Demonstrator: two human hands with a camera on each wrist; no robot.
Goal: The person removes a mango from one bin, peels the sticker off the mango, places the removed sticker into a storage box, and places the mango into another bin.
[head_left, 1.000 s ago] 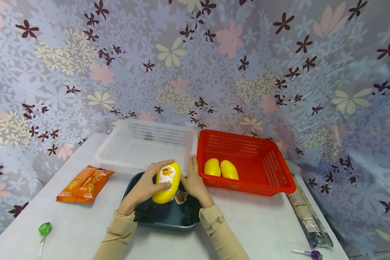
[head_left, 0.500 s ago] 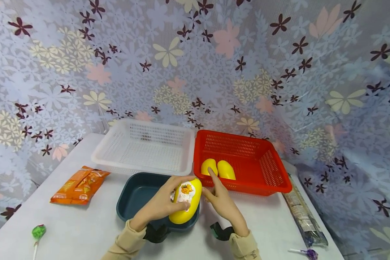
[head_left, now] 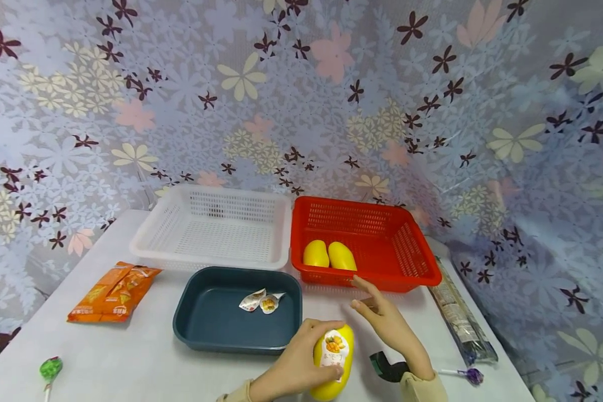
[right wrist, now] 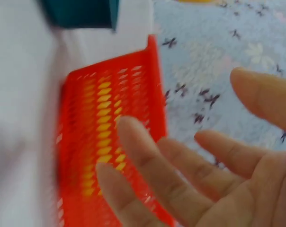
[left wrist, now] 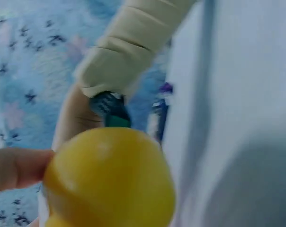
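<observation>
My left hand (head_left: pixel 296 360) grips a yellow mango-shaped container (head_left: pixel 335 354) with a white mango-print label, at the near edge of the head view. In the left wrist view the container's (left wrist: pixel 112 179) smooth rounded end fills the lower part. To its right, my right hand (head_left: pixel 389 324) holds nothing, its fingers spread in front of the red basket (head_left: pixel 372 282). The right wrist view shows that hand (right wrist: pixel 228 184) with loosely extended fingers before the basket's perforated wall (right wrist: pixel 110 123). Two similar yellow mango shapes (head_left: pixel 328 255) lie inside the basket.
A dark blue tray (head_left: pixel 206 312) holds two small wrapped pieces (head_left: pixel 261 301). Behind it stands a white basket (head_left: pixel 221 234). An orange snack bag (head_left: pixel 113 293) and green lollipop (head_left: pixel 51 368) lie left; a long clear package (head_left: pixel 462 318) and purple lollipop (head_left: pixel 474 376) lie right.
My left hand has carried the yellow container from over the tray rightward and nearer to me. My right hand has left it and moved right. The tray's wrapped pieces now show fully.
</observation>
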